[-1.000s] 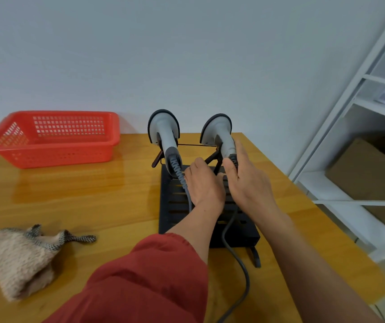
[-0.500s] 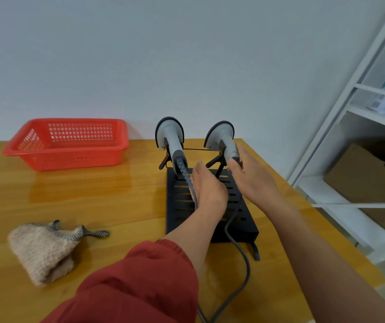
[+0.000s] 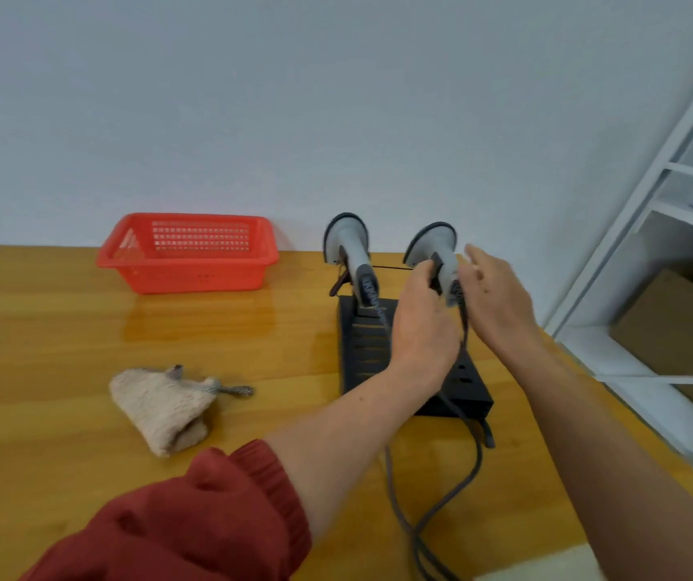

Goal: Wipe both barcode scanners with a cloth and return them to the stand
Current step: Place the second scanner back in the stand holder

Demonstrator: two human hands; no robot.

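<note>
Right scanner [image 3: 434,241] sits head-up on the black stand [image 3: 361,350] at the bench's [image 3: 63,329] far right; the left hand [image 3: 420,325] has its fingers curled round the scanner's handle; the right hand [image 3: 497,295] is just beside it, fingers straight and blurred, contact unclear; left scanner [image 3: 349,245] stands alongside, untouched; beige cloth [image 3: 160,406] lies on the bench, well apart; red basket [image 3: 187,253] sits behind.

Both forearms extended forward. My left hand [image 3: 424,325] grips the grey plastic barcode scanner [image 3: 441,249]; my right hand [image 3: 499,299], blurred, fingers straight, just beside it.
</note>
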